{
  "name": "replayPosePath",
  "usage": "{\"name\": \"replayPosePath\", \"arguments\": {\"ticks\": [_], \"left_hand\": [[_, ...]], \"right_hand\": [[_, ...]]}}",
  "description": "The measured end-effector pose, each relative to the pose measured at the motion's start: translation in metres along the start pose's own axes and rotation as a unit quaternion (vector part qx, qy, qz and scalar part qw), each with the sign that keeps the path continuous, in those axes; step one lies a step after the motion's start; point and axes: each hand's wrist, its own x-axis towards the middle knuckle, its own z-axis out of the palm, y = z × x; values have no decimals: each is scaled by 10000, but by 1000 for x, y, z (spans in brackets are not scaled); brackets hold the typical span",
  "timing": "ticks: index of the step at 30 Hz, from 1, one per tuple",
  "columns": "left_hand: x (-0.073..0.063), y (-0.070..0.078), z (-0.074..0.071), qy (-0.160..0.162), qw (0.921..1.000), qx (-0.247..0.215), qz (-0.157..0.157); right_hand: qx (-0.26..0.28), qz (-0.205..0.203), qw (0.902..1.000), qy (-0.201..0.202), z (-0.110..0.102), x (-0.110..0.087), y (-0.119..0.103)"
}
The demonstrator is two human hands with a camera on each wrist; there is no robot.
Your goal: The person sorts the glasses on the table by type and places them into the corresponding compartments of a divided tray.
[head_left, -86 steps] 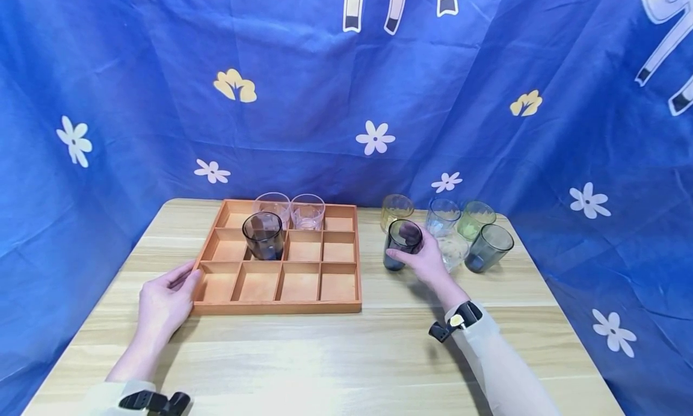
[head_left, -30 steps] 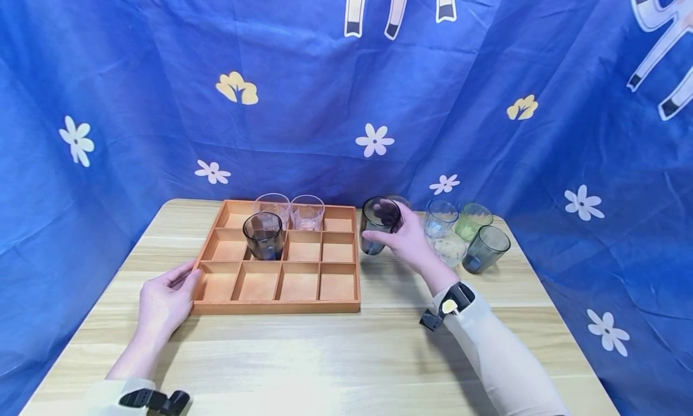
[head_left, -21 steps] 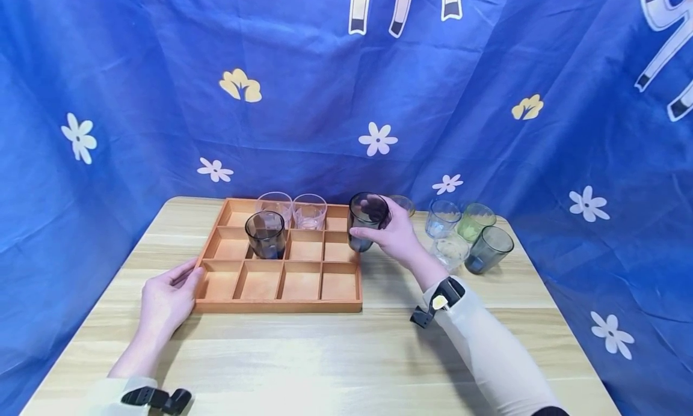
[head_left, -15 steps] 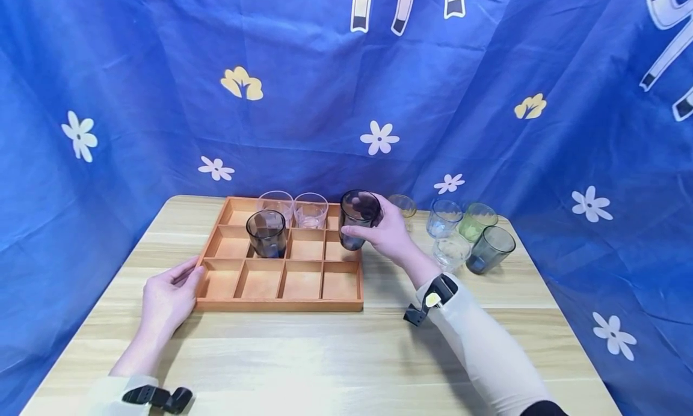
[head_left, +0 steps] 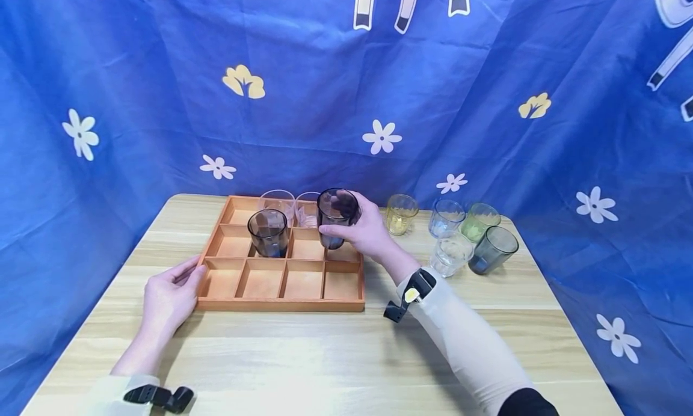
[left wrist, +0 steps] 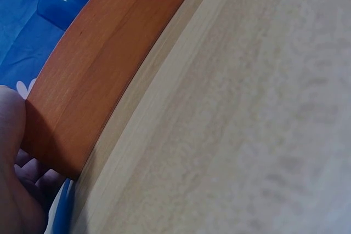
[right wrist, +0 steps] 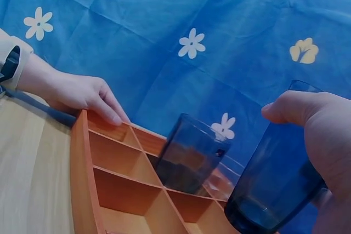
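Observation:
My right hand (head_left: 368,226) grips a dark grey drinking glass (head_left: 331,214), thumb on the near side and fingers round the back. This glass overlaps the right half of the divided wooden tray (head_left: 281,306); the right wrist view shows its base (right wrist: 255,217) close over the compartments. At the tray's left side, my left hand (head_left: 169,293) holds the edge near the front corner, with thumb and fingers on the wood. Another dark glass (head_left: 267,234) stands in the middle row, second compartment from the left. Behind are two pale pinkish glasses (head_left: 276,201) in the back row, one partly hidden.
Right of the tray on the table (head_left: 260,362) stand a yellow glass (head_left: 400,214), a blue glass (head_left: 446,219), a green glass (head_left: 479,222), a clear glass (head_left: 450,255) and a dark grey glass (head_left: 491,250). A blue curtain (head_left: 308,115) hangs right behind the table.
My right hand has carried the dark glass leftward from the table beside the other glasses to over the tray. The yellow glass is uncovered again. The left hand keeps its place on the tray.

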Motion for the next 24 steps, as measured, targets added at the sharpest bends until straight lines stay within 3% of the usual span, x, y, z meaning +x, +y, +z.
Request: {"name": "replayPosePath", "arguments": {"ticks": [19,24], "left_hand": [[1,4,-3,-72,9999,-13,-82],[0,4,-4,-120,9999,-27,-83]], "right_hand": [[-834,146,9964,-93,35,12,29],[-669,169,9973,-248,43,11,34]]}}
